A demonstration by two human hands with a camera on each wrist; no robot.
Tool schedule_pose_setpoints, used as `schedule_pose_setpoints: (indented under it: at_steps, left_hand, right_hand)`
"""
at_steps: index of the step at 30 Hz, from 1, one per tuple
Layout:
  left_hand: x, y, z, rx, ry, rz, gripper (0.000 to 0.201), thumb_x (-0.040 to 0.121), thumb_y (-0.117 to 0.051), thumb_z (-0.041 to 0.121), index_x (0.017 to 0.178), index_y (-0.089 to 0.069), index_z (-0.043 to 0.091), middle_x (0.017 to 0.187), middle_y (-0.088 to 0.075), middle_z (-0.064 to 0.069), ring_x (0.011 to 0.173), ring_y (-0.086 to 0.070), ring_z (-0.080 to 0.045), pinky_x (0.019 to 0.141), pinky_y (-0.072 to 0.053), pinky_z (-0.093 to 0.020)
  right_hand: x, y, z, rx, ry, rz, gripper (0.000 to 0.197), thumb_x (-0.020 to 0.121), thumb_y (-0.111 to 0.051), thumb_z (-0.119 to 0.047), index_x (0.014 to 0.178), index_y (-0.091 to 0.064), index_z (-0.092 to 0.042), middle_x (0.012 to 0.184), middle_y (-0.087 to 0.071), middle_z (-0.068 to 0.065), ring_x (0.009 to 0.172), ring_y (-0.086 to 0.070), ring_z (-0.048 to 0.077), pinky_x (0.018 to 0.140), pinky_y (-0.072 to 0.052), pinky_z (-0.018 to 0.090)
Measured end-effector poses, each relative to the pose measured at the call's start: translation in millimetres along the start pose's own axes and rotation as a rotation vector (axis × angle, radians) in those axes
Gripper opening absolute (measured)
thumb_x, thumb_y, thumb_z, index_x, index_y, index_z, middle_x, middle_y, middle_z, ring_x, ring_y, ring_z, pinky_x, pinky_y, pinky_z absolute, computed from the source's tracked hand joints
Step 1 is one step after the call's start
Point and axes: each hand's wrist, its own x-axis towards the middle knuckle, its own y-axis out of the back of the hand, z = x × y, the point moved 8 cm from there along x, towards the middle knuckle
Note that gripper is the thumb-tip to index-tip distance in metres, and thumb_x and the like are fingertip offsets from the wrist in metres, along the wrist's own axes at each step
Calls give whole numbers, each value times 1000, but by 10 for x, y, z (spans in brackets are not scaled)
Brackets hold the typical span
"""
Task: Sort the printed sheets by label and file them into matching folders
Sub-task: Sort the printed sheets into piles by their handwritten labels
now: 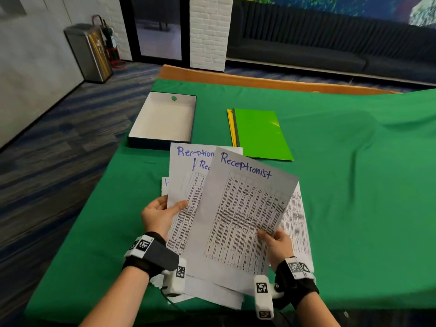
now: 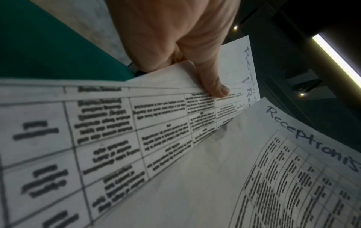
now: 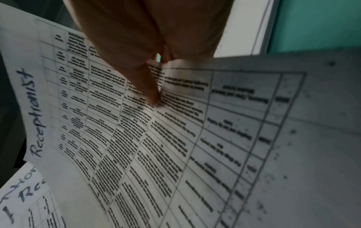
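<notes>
My left hand point(image 1: 162, 213) pinches a small fan of printed sheets point(image 1: 186, 185) by their left edge, thumb on top point(image 2: 216, 88). The sheets carry blue handwritten labels starting "Reception". My right hand point(image 1: 274, 241) pinches a single sheet labelled "Receptionist" point(image 1: 245, 208) at its lower right edge, thumb pressed on the print point(image 3: 152, 95). That sheet overlaps the fan in front of it. More printed sheets point(image 1: 297, 223) lie flat on the green cloth underneath. A green folder point(image 1: 262, 135) lies on a yellow folder point(image 1: 230, 128) further back.
An open dark box with a white inside point(image 1: 162, 119) stands at the back left, a green dot on its far wall. The green cloth point(image 1: 354, 175) covers the table, with its wooden edge point(image 1: 259, 81) beyond. The table's left edge drops to carpet.
</notes>
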Motion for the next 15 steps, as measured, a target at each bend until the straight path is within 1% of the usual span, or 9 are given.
schedule_pose_setpoints:
  at_steps: [1,3,5,7,9,11,12,14,15]
  left_hand:
    - [8,-10,4,-14,2,-13,40,57,-84,0,91,-64,8,84,-70,-7,76,-69,-14,67,-56,-26]
    - [22,-55,-6,-34,1,-71,39,59,-83,0,92,-64,8,86,-70,-5,76,-69,-12,67,-57,-23]
    - [-10,-158,23,-29,-14,-168,36,60,-81,3,91,-65,10,83,-72,0,74,-70,-8,65,-56,-18]
    - [-68,-288,65,-22,-31,-283,37,58,-80,9,91,-65,11,79,-74,3,75,-70,-6,64,-55,-16]
    - [-149,-424,135,-40,-37,-387,47,51,-81,21,94,-65,11,84,-75,2,81,-71,-9,68,-55,-18]
    - [-208,-543,214,-32,-55,-455,47,54,-78,25,97,-65,11,89,-75,1,86,-71,-11,71,-56,-20]
    - [-242,-598,253,-24,-63,-477,40,61,-76,23,97,-65,12,89,-75,2,85,-70,-11,71,-56,-20]
    - [-309,-695,300,6,-75,-508,27,73,-71,23,98,-64,15,88,-74,3,83,-69,-12,68,-56,-21]
    - [-339,-740,300,36,-80,-529,33,71,-73,31,100,-63,17,91,-74,3,86,-69,-13,69,-56,-21]
  right_hand:
    - [6,2,24,0,-16,8,19,84,-59,2,102,-60,-4,103,-68,13,91,-66,28,68,-54,36]
    - [25,-33,69,8,-39,-18,21,81,-61,5,98,-61,-7,104,-68,14,95,-65,30,80,-53,44]
    - [61,-86,120,12,-56,-55,34,75,-70,3,105,-59,-8,112,-65,15,104,-62,33,88,-50,48]
    - [101,-125,193,-12,-105,-52,77,64,-84,-12,130,-46,-10,132,-51,10,121,-50,34,100,-42,53]
    - [119,-152,225,-45,-122,-31,107,56,-90,-24,144,-28,-13,141,-38,6,131,-40,31,108,-31,54]
    - [252,-131,321,-118,-104,-37,123,43,-93,-44,143,-28,-13,144,-42,9,128,-45,28,105,-36,54]
    - [247,-143,306,-158,-108,-42,127,38,-93,-50,141,-29,-10,140,-47,12,124,-50,29,102,-40,54]
    - [308,-115,322,-185,-136,-48,122,39,-92,-50,134,-31,-2,132,-53,15,115,-57,31,96,-46,54]
    - [186,-190,164,-173,-154,-72,115,43,-93,-45,130,-33,-1,126,-57,16,110,-60,32,93,-48,54]
